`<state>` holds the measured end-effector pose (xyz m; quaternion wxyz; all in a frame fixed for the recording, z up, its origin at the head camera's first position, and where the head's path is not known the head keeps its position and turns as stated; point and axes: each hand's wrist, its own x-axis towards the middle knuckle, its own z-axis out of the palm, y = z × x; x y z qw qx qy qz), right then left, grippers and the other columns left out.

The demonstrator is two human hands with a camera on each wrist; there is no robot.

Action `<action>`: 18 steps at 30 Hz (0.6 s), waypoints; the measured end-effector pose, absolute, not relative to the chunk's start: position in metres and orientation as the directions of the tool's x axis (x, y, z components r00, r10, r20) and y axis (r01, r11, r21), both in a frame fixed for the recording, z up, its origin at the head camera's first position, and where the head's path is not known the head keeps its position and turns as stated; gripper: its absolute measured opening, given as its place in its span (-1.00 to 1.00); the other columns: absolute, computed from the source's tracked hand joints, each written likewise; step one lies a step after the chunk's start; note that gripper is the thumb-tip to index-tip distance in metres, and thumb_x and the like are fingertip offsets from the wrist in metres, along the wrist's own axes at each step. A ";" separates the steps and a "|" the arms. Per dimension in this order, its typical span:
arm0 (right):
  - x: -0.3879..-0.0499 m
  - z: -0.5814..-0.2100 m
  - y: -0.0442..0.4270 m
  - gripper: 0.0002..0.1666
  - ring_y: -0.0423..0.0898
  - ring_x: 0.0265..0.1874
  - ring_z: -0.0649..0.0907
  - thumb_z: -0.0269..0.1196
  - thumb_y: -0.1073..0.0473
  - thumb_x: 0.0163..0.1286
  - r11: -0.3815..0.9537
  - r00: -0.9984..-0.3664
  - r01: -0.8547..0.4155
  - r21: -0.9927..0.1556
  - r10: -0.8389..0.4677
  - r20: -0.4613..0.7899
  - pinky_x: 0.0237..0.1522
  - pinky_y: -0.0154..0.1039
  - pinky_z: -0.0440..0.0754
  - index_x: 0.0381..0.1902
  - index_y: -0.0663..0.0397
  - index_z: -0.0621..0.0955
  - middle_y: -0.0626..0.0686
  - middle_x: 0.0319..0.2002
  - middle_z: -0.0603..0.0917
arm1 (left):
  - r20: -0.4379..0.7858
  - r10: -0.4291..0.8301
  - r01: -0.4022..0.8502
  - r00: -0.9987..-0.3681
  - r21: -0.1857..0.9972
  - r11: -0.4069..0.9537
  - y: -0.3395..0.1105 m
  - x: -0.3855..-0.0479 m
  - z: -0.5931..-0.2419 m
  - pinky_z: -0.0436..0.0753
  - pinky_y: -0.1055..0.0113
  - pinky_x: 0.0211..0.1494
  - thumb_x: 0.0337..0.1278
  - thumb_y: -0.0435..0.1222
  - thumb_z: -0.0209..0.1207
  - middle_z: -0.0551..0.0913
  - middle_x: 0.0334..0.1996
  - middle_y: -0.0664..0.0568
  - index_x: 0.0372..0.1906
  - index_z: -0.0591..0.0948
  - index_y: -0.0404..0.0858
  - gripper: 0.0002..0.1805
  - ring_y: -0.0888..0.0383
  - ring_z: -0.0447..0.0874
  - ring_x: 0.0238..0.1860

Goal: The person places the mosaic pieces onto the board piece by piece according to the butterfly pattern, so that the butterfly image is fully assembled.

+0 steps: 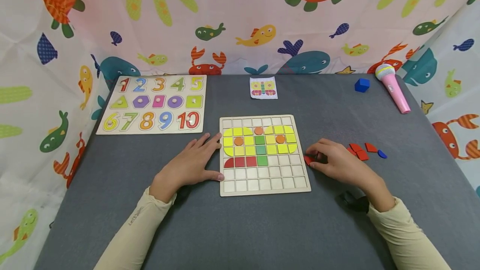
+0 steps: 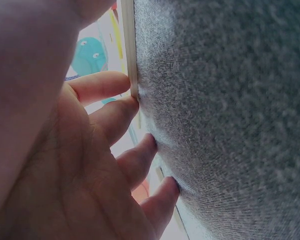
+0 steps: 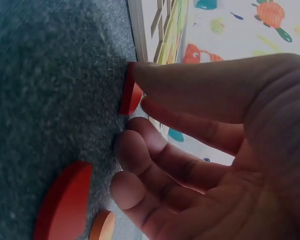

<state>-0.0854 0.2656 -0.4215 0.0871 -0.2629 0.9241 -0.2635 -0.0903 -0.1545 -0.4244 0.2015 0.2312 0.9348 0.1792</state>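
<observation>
A wooden grid board [image 1: 264, 193] lies mid-table, with yellow, orange, green and red tiles set in its upper and middle cells. Along its left edge rests my left hand [image 1: 189, 163], fingers extended and thumb touching the lower left side; in the left wrist view its fingertips [image 2: 122, 102] meet the board's edge. My right hand [image 1: 339, 163] pinches a red tile [image 1: 308, 159] between thumb and forefinger, low by the board's right edge. The right wrist view shows this tile [image 3: 129, 92] on the cloth, partly hidden by the thumb.
Behind the right hand lie several loose red tiles [image 1: 362, 155] and a blue tile [image 1: 382, 154]. A number-and-shape puzzle [image 1: 150, 110] lies back left, a butterfly picture card [image 1: 263, 88] behind the board. Back right are a blue cube [image 1: 362, 85] and a pink toy microphone [image 1: 395, 91].
</observation>
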 end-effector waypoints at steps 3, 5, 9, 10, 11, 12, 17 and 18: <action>-0.085 -0.423 0.264 -0.74 -0.11 -0.24 0.58 0.50 0.32 0.38 0.734 -0.845 -0.435 -0.521 -0.533 -0.045 -0.25 -0.16 0.62 0.00 0.14 0.74 -0.02 -0.14 0.62 | -0.291 0.506 0.362 -0.812 0.429 0.828 -0.154 -0.090 -0.425 -0.09 -0.20 0.70 0.18 0.16 0.51 0.02 0.74 -0.05 0.64 0.32 -0.21 0.06 -0.20 -0.18 0.72; -0.086 -0.423 0.263 -0.75 -0.11 -0.24 0.58 0.50 0.33 0.38 0.734 -0.844 -0.436 -0.521 -0.534 -0.044 -0.25 -0.15 0.63 -0.01 0.14 0.75 -0.01 -0.13 0.62 | -0.289 0.507 0.364 -0.812 0.430 0.827 -0.154 -0.090 -0.425 -0.09 -0.20 0.70 0.18 0.16 0.51 0.02 0.74 -0.05 0.64 0.32 -0.21 0.06 -0.20 -0.18 0.72; -0.085 -0.424 0.262 -0.76 -0.11 -0.24 0.58 0.50 0.33 0.37 0.735 -0.846 -0.440 -0.516 -0.531 -0.036 -0.24 -0.15 0.64 -0.03 0.13 0.75 -0.01 -0.13 0.62 | -0.290 0.509 0.363 -0.811 0.433 0.825 -0.154 -0.091 -0.425 -0.10 -0.20 0.70 0.18 0.16 0.50 0.02 0.74 -0.05 0.64 0.32 -0.21 0.06 -0.20 -0.18 0.72; -0.085 -0.423 0.262 -0.76 -0.11 -0.24 0.58 0.50 0.33 0.37 0.736 -0.847 -0.438 -0.516 -0.530 -0.036 -0.24 -0.15 0.64 -0.03 0.13 0.75 -0.01 -0.13 0.62 | -0.292 0.508 0.361 -0.811 0.434 0.826 -0.154 -0.091 -0.425 -0.10 -0.20 0.70 0.18 0.16 0.50 0.02 0.74 -0.05 0.64 0.32 -0.21 0.06 -0.20 -0.18 0.72; -0.085 -0.423 0.262 -0.76 -0.11 -0.23 0.58 0.50 0.33 0.37 0.737 -0.848 -0.438 -0.515 -0.529 -0.036 -0.24 -0.15 0.64 -0.03 0.13 0.75 -0.01 -0.13 0.62 | -0.293 0.507 0.360 -0.811 0.433 0.826 -0.154 -0.090 -0.425 -0.10 -0.21 0.70 0.18 0.16 0.50 0.02 0.74 -0.05 0.64 0.32 -0.21 0.06 -0.19 -0.18 0.72; -0.085 -0.423 0.262 -0.76 -0.11 -0.23 0.58 0.50 0.33 0.37 0.737 -0.848 -0.437 -0.515 -0.528 -0.036 -0.24 -0.14 0.64 -0.02 0.13 0.75 -0.01 -0.12 0.62 | -0.293 0.506 0.359 -0.811 0.434 0.826 -0.154 -0.090 -0.425 -0.10 -0.21 0.70 0.18 0.16 0.50 0.02 0.74 -0.05 0.64 0.32 -0.21 0.06 -0.19 -0.18 0.72; -0.084 -0.423 0.264 -0.74 -0.10 -0.21 0.60 0.50 0.32 0.38 0.733 -0.849 -0.440 -0.519 -0.528 -0.024 -0.21 -0.11 0.65 0.00 0.12 0.74 -0.01 -0.10 0.64 | -0.290 0.510 0.364 -0.810 0.432 0.825 -0.154 -0.090 -0.424 -0.09 -0.21 0.69 0.18 0.16 0.50 0.02 0.74 -0.06 0.63 0.33 -0.23 0.05 -0.19 -0.17 0.72; -0.084 -0.423 0.265 -0.74 -0.10 -0.20 0.61 0.50 0.32 0.38 0.732 -0.851 -0.438 -0.522 -0.525 -0.023 -0.20 -0.10 0.65 0.01 0.12 0.74 -0.01 -0.10 0.65 | -0.289 0.511 0.366 -0.810 0.432 0.824 -0.154 -0.090 -0.424 -0.09 -0.21 0.69 0.18 0.16 0.50 0.02 0.74 -0.06 0.63 0.33 -0.23 0.05 -0.19 -0.17 0.72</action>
